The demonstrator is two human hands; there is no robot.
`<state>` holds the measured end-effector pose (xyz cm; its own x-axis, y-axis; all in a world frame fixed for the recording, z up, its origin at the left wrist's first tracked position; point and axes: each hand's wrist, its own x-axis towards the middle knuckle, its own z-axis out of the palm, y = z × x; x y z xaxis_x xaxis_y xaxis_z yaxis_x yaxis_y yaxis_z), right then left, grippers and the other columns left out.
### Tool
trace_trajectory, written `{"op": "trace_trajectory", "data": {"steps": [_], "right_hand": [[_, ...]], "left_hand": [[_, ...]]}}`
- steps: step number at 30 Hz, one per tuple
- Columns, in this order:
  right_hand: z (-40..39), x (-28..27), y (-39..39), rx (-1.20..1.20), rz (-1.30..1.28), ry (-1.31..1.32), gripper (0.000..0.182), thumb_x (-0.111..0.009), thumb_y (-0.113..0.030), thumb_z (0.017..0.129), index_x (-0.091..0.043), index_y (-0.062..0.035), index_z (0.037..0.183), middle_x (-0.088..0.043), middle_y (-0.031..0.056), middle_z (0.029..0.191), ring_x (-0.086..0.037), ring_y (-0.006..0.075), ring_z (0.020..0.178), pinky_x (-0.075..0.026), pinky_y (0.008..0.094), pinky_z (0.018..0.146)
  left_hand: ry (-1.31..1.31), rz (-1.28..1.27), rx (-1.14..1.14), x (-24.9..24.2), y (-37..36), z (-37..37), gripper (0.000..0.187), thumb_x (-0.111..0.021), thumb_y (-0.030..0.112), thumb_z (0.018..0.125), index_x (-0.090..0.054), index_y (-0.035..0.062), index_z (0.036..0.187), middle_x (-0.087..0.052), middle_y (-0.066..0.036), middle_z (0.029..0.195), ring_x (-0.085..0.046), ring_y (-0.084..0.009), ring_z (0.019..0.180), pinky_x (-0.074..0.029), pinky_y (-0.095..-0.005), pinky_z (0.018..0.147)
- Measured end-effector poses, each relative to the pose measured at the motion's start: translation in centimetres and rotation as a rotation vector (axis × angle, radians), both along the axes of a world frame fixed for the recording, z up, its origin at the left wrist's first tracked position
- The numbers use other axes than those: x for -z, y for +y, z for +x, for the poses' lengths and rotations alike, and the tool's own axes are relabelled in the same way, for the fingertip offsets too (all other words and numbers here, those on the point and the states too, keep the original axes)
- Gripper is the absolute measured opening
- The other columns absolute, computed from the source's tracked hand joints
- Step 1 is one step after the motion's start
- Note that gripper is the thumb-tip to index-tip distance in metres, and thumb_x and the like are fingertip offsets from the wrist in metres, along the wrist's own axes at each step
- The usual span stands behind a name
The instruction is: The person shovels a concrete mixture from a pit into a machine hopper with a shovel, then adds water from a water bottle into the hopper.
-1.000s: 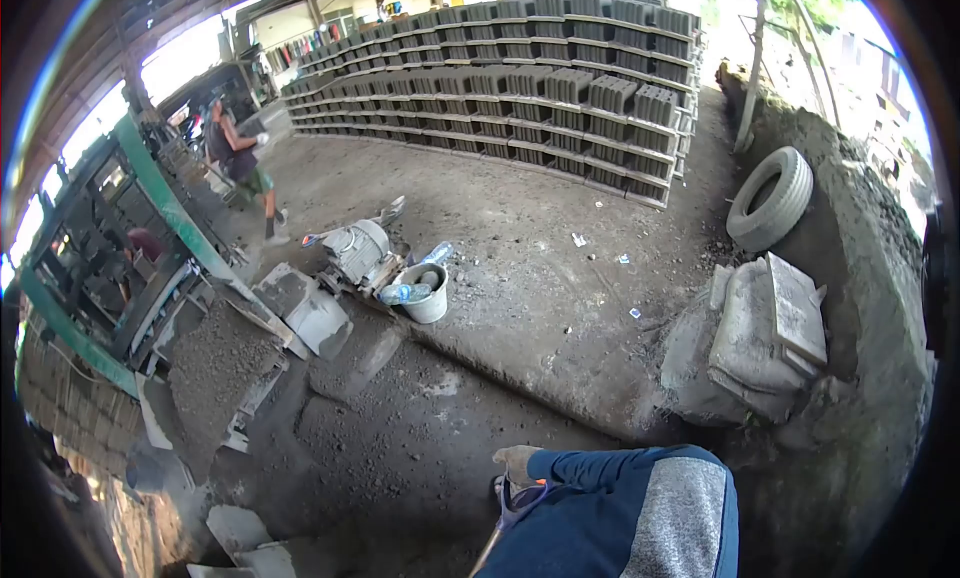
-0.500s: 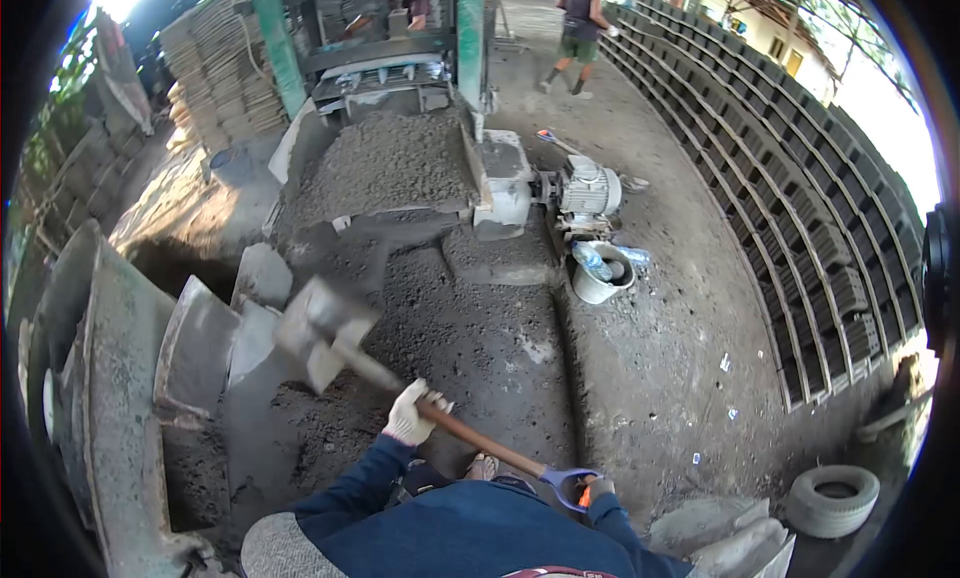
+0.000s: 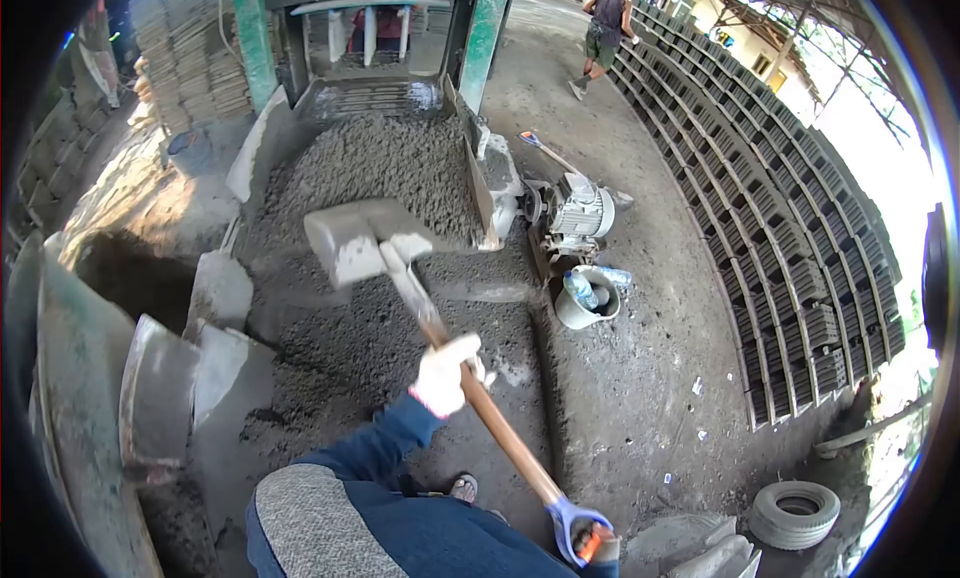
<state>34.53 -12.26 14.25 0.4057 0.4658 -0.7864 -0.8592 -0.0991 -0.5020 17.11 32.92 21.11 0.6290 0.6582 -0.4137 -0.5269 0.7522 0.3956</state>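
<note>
A shovel [image 3: 512, 446] with a wooden shaft and a blue D-handle stretches forward from my body. My left hand [image 3: 445, 378], in a white knit glove, is closed around the middle of the shaft. At the near end, my right hand [image 3: 603, 548] grips the D-handle and is partly cut from sight by the handle and sleeve. The grey metal blade [image 3: 358, 240] is raised over the near edge of a heap of dark, damp, sand-like mix [image 3: 385, 173]. Whether the blade carries anything is hard to make out.
A motor [image 3: 580, 213] and a bucket with plastic bottles [image 3: 587, 303] stand right of the pit. Another shovel [image 3: 548, 153] lies behind. Racks of blocks [image 3: 760, 218] line the right side, where a person [image 3: 605, 28] walks. A tire [image 3: 795, 515] lies at lower right; metal sheets [image 3: 160, 388] stand left.
The shovel blade has swung forward and right to the heap, with my left hand moving forward. In the machine, the bars behind the heap have shifted upward. The person at the back has moved on.
</note>
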Motion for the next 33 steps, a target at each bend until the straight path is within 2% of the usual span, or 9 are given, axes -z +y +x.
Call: {"op": "trace_trajectory", "data": {"steps": [6,11,15,17,18,21,23,25,33], "right_hand": [[-4.8,-2.1,6.3,0.058,-0.250,-0.022,0.021,-0.068,-0.026,0.086,-0.064,-0.0067,0.092,-0.063,0.0114,0.069,-0.059,0.0255,0.054,-0.051,0.0393,0.052],[-8.7,-3.2,10.7,0.059,-0.306,-0.040,0.023,-0.067,-0.029,0.087,-0.064,-0.0069,0.093,-0.062,0.0109,0.067,-0.057,0.0252,0.052,-0.050,0.0388,0.050],[-10.4,-1.3,15.0,-0.033,-0.188,-0.142,0.025,-0.066,-0.031,0.088,-0.064,-0.0070,0.094,-0.061,0.0104,0.065,-0.056,0.0250,0.051,-0.049,0.0384,0.049],[-10.6,0.7,18.6,-0.086,-0.071,-0.203,0.026,-0.066,-0.032,0.088,-0.064,-0.0071,0.094,-0.060,0.0102,0.064,-0.056,0.0249,0.050,-0.049,0.0382,0.048],[-12.4,-2.3,24.0,0.068,-0.019,-0.217,0.019,-0.067,-0.020,0.087,-0.062,-0.0025,0.091,-0.062,0.0110,0.069,-0.059,0.0251,0.051,-0.051,0.0378,0.051],[-15.3,-6.2,34.5,0.236,0.197,-0.159,0.017,-0.069,-0.021,0.090,-0.060,-0.0072,0.092,-0.058,0.0071,0.073,-0.057,0.0235,0.061,-0.049,0.0376,0.054],[-15.2,-8.2,37.2,0.116,0.164,-0.180,0.021,-0.071,-0.025,0.089,-0.060,-0.0077,0.094,-0.059,0.0060,0.075,-0.059,0.0215,0.063,-0.050,0.0363,0.056],[-13.0,-7.7,35.3,-0.087,0.159,-0.400,0.022,-0.072,-0.025,0.088,-0.062,-0.0069,0.096,-0.060,0.0064,0.075,-0.061,0.0218,0.064,-0.053,0.0379,0.056],[-6.0,-0.8,16.6,0.117,-0.063,-0.400,0.015,-0.070,-0.016,0.084,-0.065,-0.0035,0.088,-0.062,0.0094,0.069,-0.059,0.0254,0.053,-0.053,0.0406,0.050]], "left_hand": [[-0.013,-0.150,0.037,-0.1,6.6,-2.5,0.007,-0.066,0.009,0.088,-0.059,0.0082,0.086,-0.060,-0.010,0.071,-0.060,-0.0261,0.057,-0.053,-0.0532,0.068],[-0.011,-0.109,0.138,-0.1,14.5,-4.4,0.011,-0.060,0.006,0.083,-0.055,0.0074,0.073,-0.056,-0.009,0.065,-0.060,-0.0248,0.058,-0.052,-0.0506,0.067],[-0.208,0.049,0.186,2.6,22.3,-4.6,0.005,-0.062,0.008,0.085,-0.057,0.0070,0.086,-0.054,-0.007,0.069,-0.056,-0.0208,0.058,-0.054,-0.0493,0.071],[-0.092,0.134,0.117,1.6,26.6,-4.3,0.007,-0.062,0.010,0.085,-0.057,0.0065,0.085,-0.052,-0.006,0.065,-0.053,-0.0202,0.055,-0.053,-0.0463,0.067],[-0.075,0.152,0.101,1.5,29.1,-4.2,0.007,-0.063,0.010,0.085,-0.057,0.0063,0.085,-0.052,-0.006,0.065,-0.053,-0.0200,0.055,-0.053,-0.0450,0.065],[0.024,0.189,0.066,1.6,36.7,-3.9,0.009,-0.064,0.013,0.088,-0.057,0.0080,0.087,-0.049,-0.006,0.061,-0.051,-0.0198,0.053,-0.053,-0.0423,0.061],[0.125,0.255,-0.087,1.4,39.3,-3.3,0.010,-0.065,0.015,0.089,-0.056,0.0112,0.086,-0.048,-0.005,0.060,-0.050,-0.0200,0.052,-0.052,-0.0421,0.059],[0.071,0.219,-0.113,0.6,36.8,-3.8,0.011,-0.065,0.016,0.089,-0.056,0.0128,0.085,-0.048,-0.004,0.059,-0.051,-0.0200,0.052,-0.052,-0.0422,0.058],[-0.118,0.118,0.098,-2.9,17.4,-1.8,0.012,-0.064,0.017,0.090,-0.058,0.0126,0.082,-0.050,-0.001,0.060,-0.055,-0.0212,0.055,-0.050,-0.0460,0.063]]}}
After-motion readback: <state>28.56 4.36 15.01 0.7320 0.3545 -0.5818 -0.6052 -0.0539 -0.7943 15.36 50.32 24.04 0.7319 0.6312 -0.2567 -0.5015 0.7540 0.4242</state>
